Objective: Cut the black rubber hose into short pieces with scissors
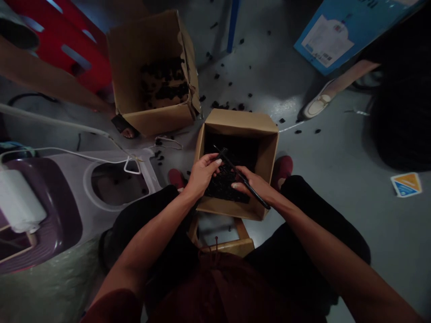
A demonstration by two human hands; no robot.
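Note:
A long, thin black rod (pixel 255 194) slants across the front cardboard box (pixel 240 119) between my knees. My right hand (pixel 249 181) is closed around its middle, and the lower end sticks out past my wrist. At the upper end, my left hand (pixel 206 172) pinches with thumb and fingers near a small black piece (pixel 223 152). Whether that piece is part of the rod I cannot tell. Many small black pieces (pixel 229 190) lie inside the box below both hands, too dark to make out singly.
A second cardboard box (pixel 153 117) with black pieces stands at the far left. Small black bits (pixel 217 76) litter the floor. A purple plastic stool (pixel 63 197) bears a white device (pixel 20 202). Other people's feet, one in a light shoe (pixel 318 105), are nearby. A blue box (pixel 340 36) stands top right.

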